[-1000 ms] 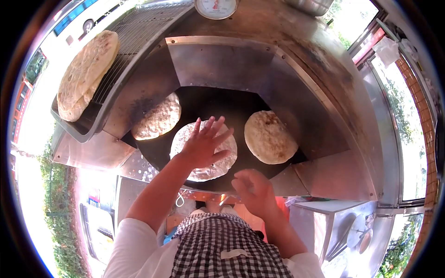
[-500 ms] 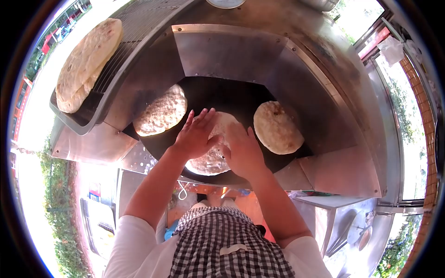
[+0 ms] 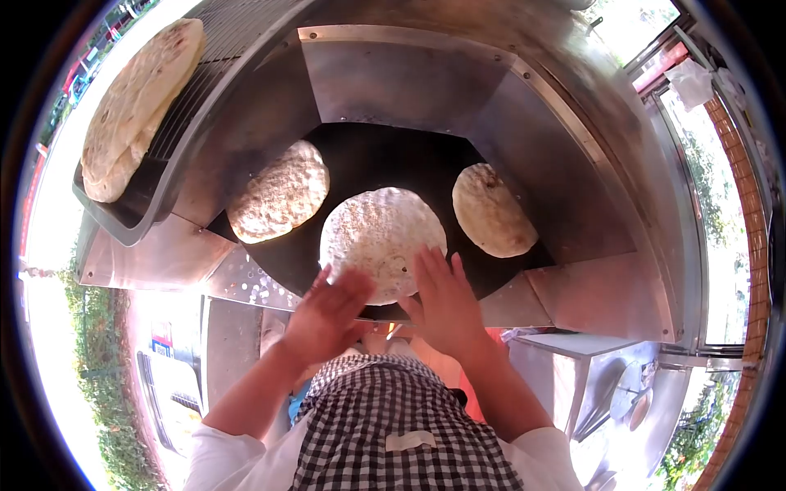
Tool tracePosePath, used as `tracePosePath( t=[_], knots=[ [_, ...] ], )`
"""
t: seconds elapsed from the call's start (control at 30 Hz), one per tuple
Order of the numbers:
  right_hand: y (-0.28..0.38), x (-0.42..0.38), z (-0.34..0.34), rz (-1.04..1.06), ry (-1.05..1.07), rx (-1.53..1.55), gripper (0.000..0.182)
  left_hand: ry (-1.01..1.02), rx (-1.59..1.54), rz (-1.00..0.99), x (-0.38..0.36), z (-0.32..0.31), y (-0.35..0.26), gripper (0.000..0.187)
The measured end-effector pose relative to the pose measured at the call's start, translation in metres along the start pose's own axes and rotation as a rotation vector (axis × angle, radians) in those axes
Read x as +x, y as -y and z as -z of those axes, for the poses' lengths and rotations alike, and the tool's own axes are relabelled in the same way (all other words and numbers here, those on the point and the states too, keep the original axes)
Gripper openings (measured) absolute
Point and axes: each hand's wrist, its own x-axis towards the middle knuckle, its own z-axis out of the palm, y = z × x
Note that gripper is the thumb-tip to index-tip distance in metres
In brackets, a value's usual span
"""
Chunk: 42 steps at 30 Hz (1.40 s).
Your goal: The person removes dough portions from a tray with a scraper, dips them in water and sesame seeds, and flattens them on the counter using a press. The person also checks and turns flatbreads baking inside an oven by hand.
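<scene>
A round, speckled flatbread [image 3: 381, 233] lies near the front of the dark griddle [image 3: 393, 155]. My left hand [image 3: 332, 311] is at its lower left edge, fingers apart and slightly blurred, holding nothing. At the lower right edge is my right hand [image 3: 446, 299], palm down with its fingers spread and their tips over or against the bread. Whether either hand presses on it, I cannot tell. A browned flatbread [image 3: 280, 193] rests on the griddle's left side, and a paler flatbread [image 3: 493, 211] with a brown patch lies on the right.
Metal walls [image 3: 401, 78] surround the back and sides of the griddle. At the upper left, stacked flatbreads [image 3: 139, 106] lie on a wire rack over a tray [image 3: 131, 233]. A metal cabinet [image 3: 573, 344] stands below on the right.
Both hands have drawn back toward my body and apart, from over the middle flatbread to its near edge. More of that bread shows now. The view has shifted slightly.
</scene>
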Motion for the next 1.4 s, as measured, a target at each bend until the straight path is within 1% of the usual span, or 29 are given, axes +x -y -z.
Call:
tracePosePath(
  t=[0.03, 0.13, 0.23, 0.47, 0.5, 0.53, 0.6, 0.63, 0.73, 0.8, 0.83, 0.97, 1.03, 1.13, 1.17, 1.23, 1.27, 1.37, 1.4],
  knots=[
    [0.004, -0.005, 0.000, 0.007, 0.008, 0.016, 0.069, 0.092, 0.019, 0.022, 0.002, -0.009, -0.006, 0.076],
    [0.012, -0.024, -0.009, 0.045, 0.007, 0.049, 0.069, 0.073, 0.047, -0.046, 0.006, -0.023, -0.016, 0.080],
    [0.016, -0.034, -0.013, 0.037, 0.120, -0.017, 0.069, 0.041, 0.056, -0.055, 0.009, -0.025, -0.018, 0.086],
    [0.014, -0.049, -0.012, -0.010, 0.012, -0.027, 0.069, -0.003, 0.093, 0.036, 0.023, -0.009, -0.003, 0.090],
    [0.015, -0.050, -0.011, -0.012, -0.002, -0.038, 0.069, 0.021, 0.169, 0.060, 0.025, -0.005, -0.001, 0.090],
    [0.016, -0.052, -0.011, -0.016, -0.012, -0.046, 0.069, 0.011, 0.169, 0.061, 0.024, -0.005, 0.003, 0.090],
    [0.018, -0.052, -0.009, 0.006, -0.020, 0.007, 0.072, -0.013, 0.171, 0.058, 0.023, -0.006, 0.012, 0.092],
    [0.018, -0.051, -0.008, 0.017, -0.027, 0.031, 0.073, 0.020, 0.161, 0.096, 0.024, -0.005, 0.015, 0.092],
    [0.021, -0.052, -0.008, -0.022, -0.002, -0.006, 0.075, 0.015, 0.216, 0.102, 0.025, -0.005, 0.025, 0.091],
    [0.026, -0.052, -0.003, -0.022, -0.027, 0.010, 0.072, 0.014, 0.269, 0.104, 0.030, -0.006, 0.029, 0.092],
    [0.027, -0.051, 0.000, -0.022, -0.039, 0.015, 0.071, 0.017, 0.278, 0.114, 0.037, -0.006, 0.031, 0.093],
    [0.025, -0.053, -0.007, -0.035, 0.064, -0.037, 0.071, 0.032, 0.278, 0.137, 0.057, -0.011, 0.041, 0.091],
    [0.028, -0.055, -0.002, -0.070, 0.100, -0.052, 0.071, -0.033, 0.313, 0.100, 0.070, -0.006, 0.040, 0.090],
    [0.029, -0.053, -0.004, -0.041, -0.034, 0.014, 0.076, -0.067, 0.283, 0.045, 0.095, -0.009, 0.043, 0.088],
    [0.025, -0.051, 0.000, -0.045, -0.045, 0.030, 0.076, -0.067, 0.260, 0.031, 0.106, -0.011, 0.043, 0.088],
    [0.027, -0.048, -0.001, -0.052, -0.072, 0.056, 0.075, -0.003, 0.298, 0.035, 0.117, -0.020, 0.049, 0.088],
    [0.024, -0.048, -0.002, -0.048, -0.060, 0.024, 0.075, 0.030, 0.316, 0.034, 0.123, -0.023, 0.051, 0.088],
    [0.018, -0.053, -0.008, -0.052, -0.013, -0.051, 0.074, -0.017, 0.335, 0.035, 0.140, -0.013, 0.046, 0.089],
    [0.016, -0.053, -0.008, -0.056, 0.002, -0.070, 0.074, 0.010, 0.318, 0.022, 0.144, -0.013, 0.045, 0.088]
  ],
)
